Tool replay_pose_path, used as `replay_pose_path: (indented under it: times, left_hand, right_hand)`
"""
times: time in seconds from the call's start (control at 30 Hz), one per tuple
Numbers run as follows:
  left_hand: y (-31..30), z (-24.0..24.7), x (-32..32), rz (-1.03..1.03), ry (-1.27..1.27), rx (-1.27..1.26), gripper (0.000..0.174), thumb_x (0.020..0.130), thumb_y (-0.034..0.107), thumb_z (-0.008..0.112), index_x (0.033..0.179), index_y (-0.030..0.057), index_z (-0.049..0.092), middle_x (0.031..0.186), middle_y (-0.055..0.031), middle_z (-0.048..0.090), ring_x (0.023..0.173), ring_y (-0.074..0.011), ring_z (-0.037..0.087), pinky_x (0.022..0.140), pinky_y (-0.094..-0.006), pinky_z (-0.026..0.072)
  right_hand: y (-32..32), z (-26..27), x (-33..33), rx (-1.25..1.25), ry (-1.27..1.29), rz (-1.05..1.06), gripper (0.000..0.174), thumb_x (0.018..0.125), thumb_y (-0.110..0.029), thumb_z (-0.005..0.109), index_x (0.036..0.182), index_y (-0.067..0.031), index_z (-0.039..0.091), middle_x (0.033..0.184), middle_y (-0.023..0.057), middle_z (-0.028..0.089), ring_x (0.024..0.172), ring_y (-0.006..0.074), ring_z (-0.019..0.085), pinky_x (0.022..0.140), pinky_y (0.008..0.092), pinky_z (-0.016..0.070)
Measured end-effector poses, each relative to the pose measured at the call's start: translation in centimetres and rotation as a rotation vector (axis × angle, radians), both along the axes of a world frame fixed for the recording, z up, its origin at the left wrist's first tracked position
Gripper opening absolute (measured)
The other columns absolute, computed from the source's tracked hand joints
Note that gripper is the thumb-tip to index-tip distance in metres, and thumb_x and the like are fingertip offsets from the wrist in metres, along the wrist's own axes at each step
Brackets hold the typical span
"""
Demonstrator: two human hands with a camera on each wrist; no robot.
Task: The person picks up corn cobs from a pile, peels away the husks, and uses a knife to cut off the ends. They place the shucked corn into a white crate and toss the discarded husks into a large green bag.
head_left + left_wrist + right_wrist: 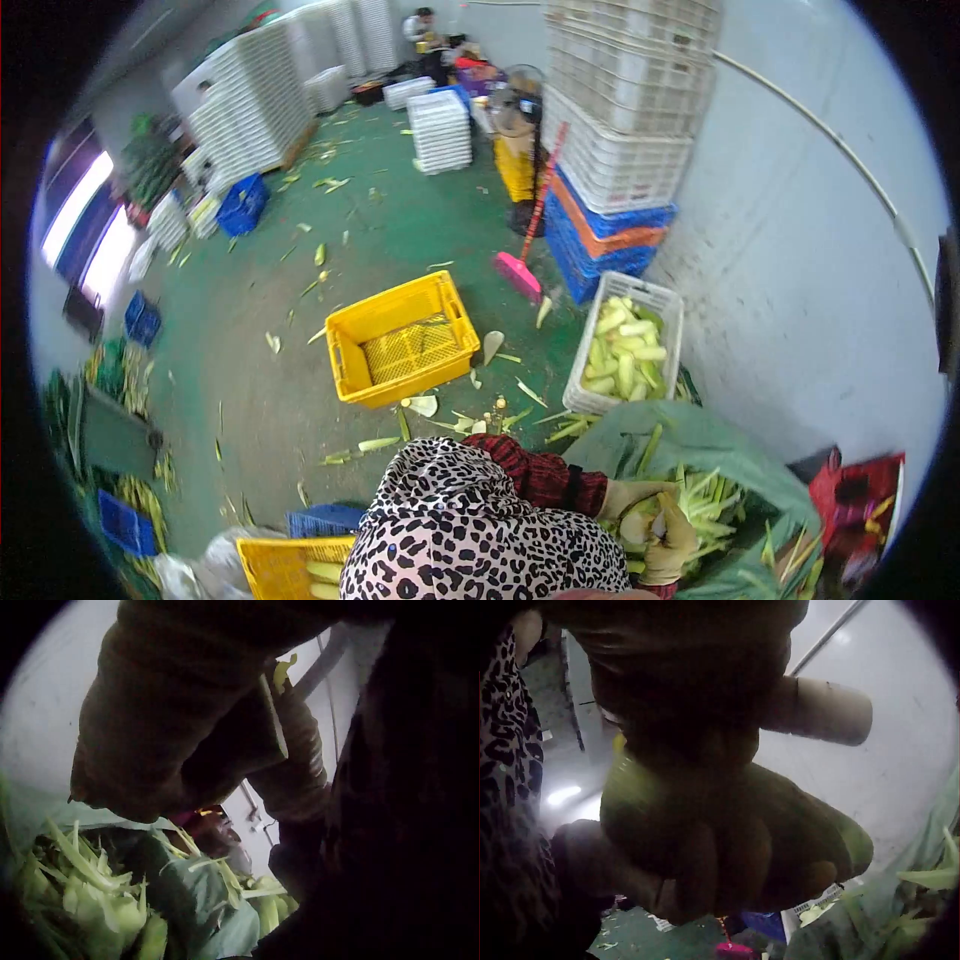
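A pale green vegetable [638, 522] is between the two gloved hands at the lower right of the head view. My left hand [628, 496] grips it from the far side. Nearer my body, my right hand [672, 548] curls against it. The left wrist view has the vegetable [244, 739] as a dark shape with a pale cut edge, beside my left hand [161, 712]. Fingers wrap the vegetable [855, 844] in the right wrist view, below my right hand [682, 675]. A pale cylinder [825, 712] sticks out there; I cannot tell what it is.
Green sheeting [740, 450] holds loose leaves [715, 500] under the hands. Ahead stand a white crate [676, 300] of vegetables and an empty yellow crate [400, 388]. Stacked crates [625, 90] line the right wall, near a pink broom [518, 275]. Scraps litter the green floor.
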State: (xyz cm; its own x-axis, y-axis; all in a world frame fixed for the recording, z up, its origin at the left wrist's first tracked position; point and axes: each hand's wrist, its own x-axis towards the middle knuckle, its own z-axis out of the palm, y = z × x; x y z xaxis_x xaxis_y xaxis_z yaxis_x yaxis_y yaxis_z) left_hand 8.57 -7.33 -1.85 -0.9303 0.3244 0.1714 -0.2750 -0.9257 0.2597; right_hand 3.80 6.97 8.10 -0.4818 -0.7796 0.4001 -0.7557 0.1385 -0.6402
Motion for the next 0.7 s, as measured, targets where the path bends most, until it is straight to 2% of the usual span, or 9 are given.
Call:
replay_pose_path:
  times: [0.03,0.1,0.2,0.23,0.37,0.53,0.63,0.67,0.7]
  left_hand:
    - [-0.4,2.6,0.8,0.035,-0.142,-0.028,0.032,0.099,0.037,0.049,0.116,0.0099,0.053,0.107,-0.0051,0.063,0.09,-0.0145,0.062,0.082,-0.0311,0.0515]
    - [-0.9,2.1,-0.2,-0.103,-0.24,0.157,0.041,0.099,0.045,0.045,0.102,0.0081,0.064,0.092,-0.0037,0.069,0.079,-0.0156,0.065,0.073,-0.0312,0.054]
    - [-1.1,2.7,0.3,-0.059,-0.329,0.058,0.04,0.099,0.045,0.045,0.102,0.0101,0.063,0.09,-0.005,0.069,0.079,-0.017,0.066,0.074,-0.0319,0.0545]
    - [-1.5,4.3,0.8,-0.062,-0.344,0.061,0.036,0.099,0.044,0.046,0.102,0.0121,0.063,0.09,-0.0056,0.068,0.084,-0.0189,0.066,0.076,-0.0332,0.0549]
    - [-0.9,5.7,1.6,0.216,-0.239,0.004,0.035,0.098,0.041,0.05,0.112,0.011,0.062,0.102,-0.0051,0.068,0.092,-0.0178,0.065,0.081,-0.0321,0.0535]
    - [-1.4,3.2,0.5,0.043,-0.233,-0.016,0.037,0.097,0.038,0.052,0.12,0.0099,0.059,0.11,-0.0044,0.066,0.097,-0.0166,0.064,0.085,-0.0318,0.052]
    - [-1.4,3.9,1.5,0.059,-0.206,-0.105,0.041,0.096,0.035,0.054,0.128,0.009,0.055,0.118,-0.004,0.063,0.102,-0.0161,0.062,0.089,-0.0322,0.0504]
    - [-1.6,5.4,2.2,0.101,-0.179,-0.169,0.044,0.096,0.034,0.055,0.132,0.0086,0.052,0.123,-0.0038,0.061,0.105,-0.0161,0.061,0.092,-0.0327,0.0494]
    - [-1.8,6.8,2.8,0.143,-0.155,-0.234,0.048,0.095,0.032,0.057,0.136,0.0082,0.049,0.127,-0.0037,0.059,0.108,-0.0161,0.059,0.094,-0.0332,0.0485]
  right_hand:
    - [-0.6,-0.2,-0.1,0.014,0.07,0.019,0.046,0.088,-0.038,0.063,0.114,0.0003,0.066,0.106,0.0207,0.068,0.095,0.0338,0.067,0.083,0.0361,0.0514]
    - [-1.7,-0.3,-0.5,-0.033,0.153,0.071,0.038,0.088,-0.028,0.061,0.112,0.0002,0.066,0.102,0.0207,0.068,0.091,0.0352,0.067,0.079,0.0386,0.0519]
    - [-2.4,0.7,-0.5,0.006,0.023,-0.037,0.035,0.087,-0.025,0.061,0.111,-0.0007,0.067,0.097,0.0203,0.068,0.086,0.0352,0.066,0.075,0.0402,0.0516]
    - [-3.0,0.8,-0.7,-0.073,0.126,0.015,0.029,0.086,-0.022,0.063,0.105,-0.0014,0.067,0.088,0.0184,0.066,0.078,0.0341,0.064,0.071,0.0391,0.0505]
    - [-2.7,-0.5,-1.9,-0.018,0.155,-0.038,0.024,0.085,-0.02,0.065,0.098,-0.0006,0.066,0.081,0.0168,0.062,0.072,0.033,0.061,0.069,0.0384,0.0492]
    - [-2.3,-1.7,-2.6,0.091,0.139,-0.212,0.017,0.085,-0.015,0.062,0.091,0.0001,0.064,0.081,0.0175,0.062,0.073,0.0329,0.059,0.068,0.0405,0.048]
    - [-2.4,0.7,-3.1,0.221,-0.047,-0.571,0.016,0.088,-0.012,0.059,0.095,0.0012,0.066,0.088,0.0183,0.067,0.076,0.0314,0.061,0.069,0.0398,0.0494]
    - [-0.7,-1.7,-5.3,-0.048,0.0,-0.454,0.027,0.091,-0.022,0.064,0.076,0.0001,0.058,0.066,0.0105,0.055,0.058,0.023,0.048,0.056,0.038,0.0423]
    - [-0.1,0.0,-5.1,0.03,-0.161,-0.509,0.028,0.091,-0.023,0.064,0.074,-0.0011,0.059,0.064,0.0069,0.053,0.058,0.0173,0.047,0.055,0.035,0.0409]
